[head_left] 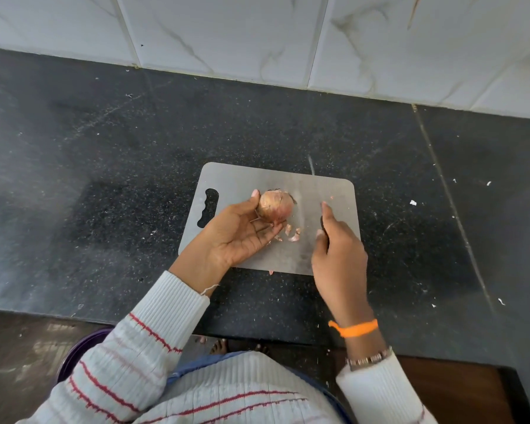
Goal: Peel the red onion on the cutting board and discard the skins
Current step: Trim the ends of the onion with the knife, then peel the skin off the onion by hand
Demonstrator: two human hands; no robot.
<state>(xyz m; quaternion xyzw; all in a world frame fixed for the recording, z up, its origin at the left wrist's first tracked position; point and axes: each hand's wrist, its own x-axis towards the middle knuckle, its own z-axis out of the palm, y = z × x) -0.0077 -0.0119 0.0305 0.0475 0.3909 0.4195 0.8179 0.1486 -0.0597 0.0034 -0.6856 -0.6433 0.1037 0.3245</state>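
A red onion (274, 206) with dry papery skin sits in my left hand (242, 232), palm up, thumb and fingers curled round it, just above the grey cutting board (242, 179). My right hand (338, 252) grips a knife by its dark handle (322, 223), index finger stretched along the top. The thin blade (312, 169) points away from me, edge-on over the board's far rim. Small bits of onion skin (291, 232) lie on the board below the onion.
The board lies on a dark speckled counter (104, 148) backed by a white tiled wall (257, 35). White crumbs (412, 202) dot the counter at right. A purple bin rim (80, 350) shows on the floor at lower left.
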